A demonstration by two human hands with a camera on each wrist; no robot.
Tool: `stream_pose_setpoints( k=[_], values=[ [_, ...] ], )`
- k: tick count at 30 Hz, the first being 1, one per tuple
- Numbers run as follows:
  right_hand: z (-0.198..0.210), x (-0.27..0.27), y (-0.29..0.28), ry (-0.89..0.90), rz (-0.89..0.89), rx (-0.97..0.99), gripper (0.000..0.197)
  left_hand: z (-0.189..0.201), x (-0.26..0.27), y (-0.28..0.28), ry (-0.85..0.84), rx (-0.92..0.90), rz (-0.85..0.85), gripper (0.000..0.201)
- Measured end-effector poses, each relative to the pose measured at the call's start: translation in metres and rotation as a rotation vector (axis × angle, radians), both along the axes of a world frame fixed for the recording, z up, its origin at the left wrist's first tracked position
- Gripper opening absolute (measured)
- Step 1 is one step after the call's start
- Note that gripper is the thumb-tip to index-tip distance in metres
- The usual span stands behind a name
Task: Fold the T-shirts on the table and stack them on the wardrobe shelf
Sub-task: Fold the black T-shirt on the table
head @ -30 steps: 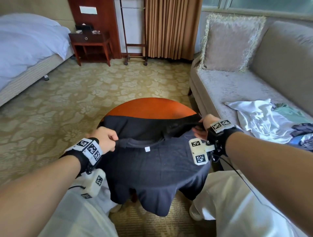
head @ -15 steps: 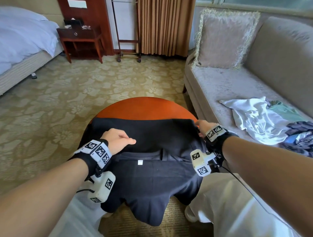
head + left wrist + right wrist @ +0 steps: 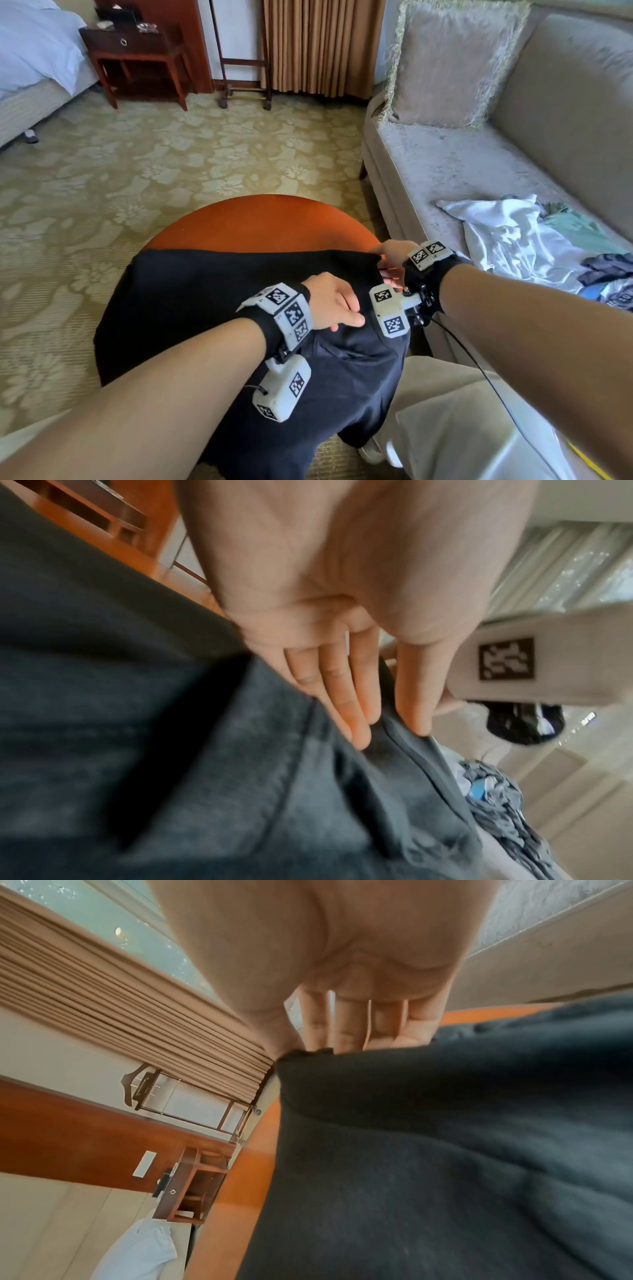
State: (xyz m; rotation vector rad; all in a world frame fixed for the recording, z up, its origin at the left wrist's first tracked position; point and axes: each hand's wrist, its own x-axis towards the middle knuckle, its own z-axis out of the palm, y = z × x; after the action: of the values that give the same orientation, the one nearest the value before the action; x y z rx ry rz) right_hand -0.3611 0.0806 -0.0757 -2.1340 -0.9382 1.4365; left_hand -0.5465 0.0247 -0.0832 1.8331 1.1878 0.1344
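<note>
**Black T-shirt on round table**

Black T-shirt [image 3: 212, 308] lies across the wooden table [image 3: 260, 219], near edge hanging off. Left hand [image 3: 334, 305] presses flat on it, fingers [image 3: 346, 693] straight and together. Right hand [image 3: 394, 255] pinches its far right corner, fingers [image 3: 349, 1020] extended.

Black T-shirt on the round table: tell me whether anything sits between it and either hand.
Nothing visible does. The left hand lies with straight fingers on the black T-shirt, and the right hand holds its far right edge at the rim of the round table. The wardrobe shelf is not in view.
</note>
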Motion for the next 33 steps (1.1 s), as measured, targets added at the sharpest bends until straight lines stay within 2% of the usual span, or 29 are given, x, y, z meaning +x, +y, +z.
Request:
stream_pose_setpoints(
  k=[2,5,8,10,16,19,23,27,30,33],
  values=[
    [0.008,0.002,0.006,-0.031,-0.016,0.003,0.020,-0.002,0.010,-0.003,0.133,-0.010,-0.151,0.023],
    [0.003,0.010,0.022,-0.089,0.036,-0.018,0.036,-0.004,0.018,-0.004,0.205,-0.002,-0.204,0.025],
    [0.000,0.004,0.026,-0.222,0.194,-0.049,0.022,-0.001,0.021,-0.002,0.279,0.021,-0.260,0.033],
    [0.002,0.001,0.020,-0.423,0.274,0.031,0.036,0.001,0.022,-0.002,0.287,0.005,-0.267,0.035],
    [0.010,-0.006,0.003,-0.660,0.267,0.039,0.073,-0.004,0.015,-0.006,0.183,-0.037,-0.199,0.032],
    [0.026,-0.015,-0.006,-0.681,0.203,0.040,0.068,0.004,-0.002,-0.008,-0.009,-0.177,-0.039,0.026],
    [0.036,-0.048,-0.015,-0.695,0.286,0.089,0.073,0.014,-0.054,0.000,-0.125,-0.043,0.320,0.014],
    [0.039,-0.112,-0.026,-0.645,0.447,0.102,0.078,0.021,-0.138,0.011,-0.100,0.113,0.802,0.008],
    [0.034,-0.163,-0.031,-0.653,0.564,0.106,0.087,0.028,-0.194,0.016,-0.050,0.242,1.126,0.019],
    [0.021,-0.217,-0.031,-0.616,0.687,0.111,0.103,0.030,-0.240,0.017,-0.059,0.196,1.310,0.018]
  ],
)
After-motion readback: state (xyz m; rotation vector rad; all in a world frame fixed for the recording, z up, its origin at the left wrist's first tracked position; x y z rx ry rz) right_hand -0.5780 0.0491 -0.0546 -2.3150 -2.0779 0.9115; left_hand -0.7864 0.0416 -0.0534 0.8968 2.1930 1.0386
